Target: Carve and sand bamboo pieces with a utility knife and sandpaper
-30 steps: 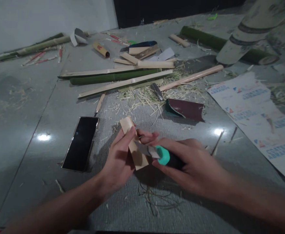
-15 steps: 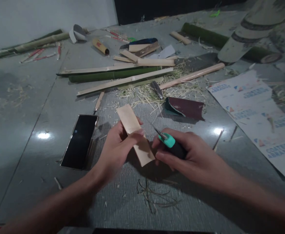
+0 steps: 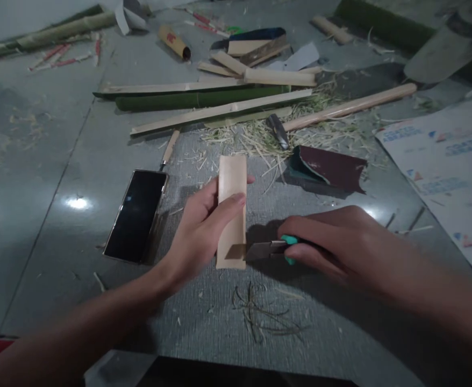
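Observation:
My left hand (image 3: 207, 220) grips a pale bamboo piece (image 3: 231, 177), its thumb across the face and its fingers behind. The piece stands lengthwise in the view, over the grey floor mat. In my right hand (image 3: 333, 242) is a utility knife (image 3: 266, 250) with a green collar; its handle is mostly hidden by the fingers. The blade points left, its tip at the lower right edge of the bamboo piece. Whether blade and bamboo touch, I cannot tell.
A phone (image 3: 136, 215) lies left. Behind are bamboo strips (image 3: 204, 99), shavings (image 3: 248, 137), a hammer (image 3: 349, 107) and curled sandpaper (image 3: 333, 166). A printed sheet (image 3: 441, 161) lies right. Thin dark fibres (image 3: 252, 317) lie in front.
The bamboo piece has turned from slanted to nearly straight. My right hand has turned the knife, so its blade now points left at the piece's lower edge. The view has tipped downward.

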`<state>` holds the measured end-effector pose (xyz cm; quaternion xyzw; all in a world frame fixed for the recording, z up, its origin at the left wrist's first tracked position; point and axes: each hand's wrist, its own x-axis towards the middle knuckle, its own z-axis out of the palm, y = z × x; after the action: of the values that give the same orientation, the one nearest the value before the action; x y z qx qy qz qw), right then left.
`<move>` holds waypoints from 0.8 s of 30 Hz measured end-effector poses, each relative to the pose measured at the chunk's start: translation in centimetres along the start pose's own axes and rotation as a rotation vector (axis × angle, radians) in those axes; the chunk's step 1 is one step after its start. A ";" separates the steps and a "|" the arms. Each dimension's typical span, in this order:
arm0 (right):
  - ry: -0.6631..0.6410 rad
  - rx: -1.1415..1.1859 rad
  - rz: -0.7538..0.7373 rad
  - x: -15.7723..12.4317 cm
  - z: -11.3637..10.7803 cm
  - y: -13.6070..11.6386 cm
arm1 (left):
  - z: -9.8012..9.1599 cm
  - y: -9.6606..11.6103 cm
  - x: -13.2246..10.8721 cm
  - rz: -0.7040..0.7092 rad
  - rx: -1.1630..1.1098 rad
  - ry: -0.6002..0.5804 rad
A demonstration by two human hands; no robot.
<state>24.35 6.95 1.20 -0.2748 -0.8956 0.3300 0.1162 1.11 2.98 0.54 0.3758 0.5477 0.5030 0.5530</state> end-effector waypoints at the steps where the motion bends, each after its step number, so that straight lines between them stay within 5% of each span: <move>1: 0.029 -0.044 -0.008 -0.1 0.3 0.0 | 0.0 0.0 0.0 0.002 0.005 -0.003; 14: 0.196 -0.251 -0.029 0.0 2.4 -0.8 | 0.0 -0.5 0.1 0.026 0.041 -0.007; 24: 0.173 -0.245 -0.024 0.2 2.7 -0.6 | 0.0 -1.0 0.5 -0.017 -0.058 0.025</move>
<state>22.85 5.29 -0.42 -0.3037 -0.9190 0.1918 0.1625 1.16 3.29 -0.55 0.3486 0.5428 0.5187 0.5611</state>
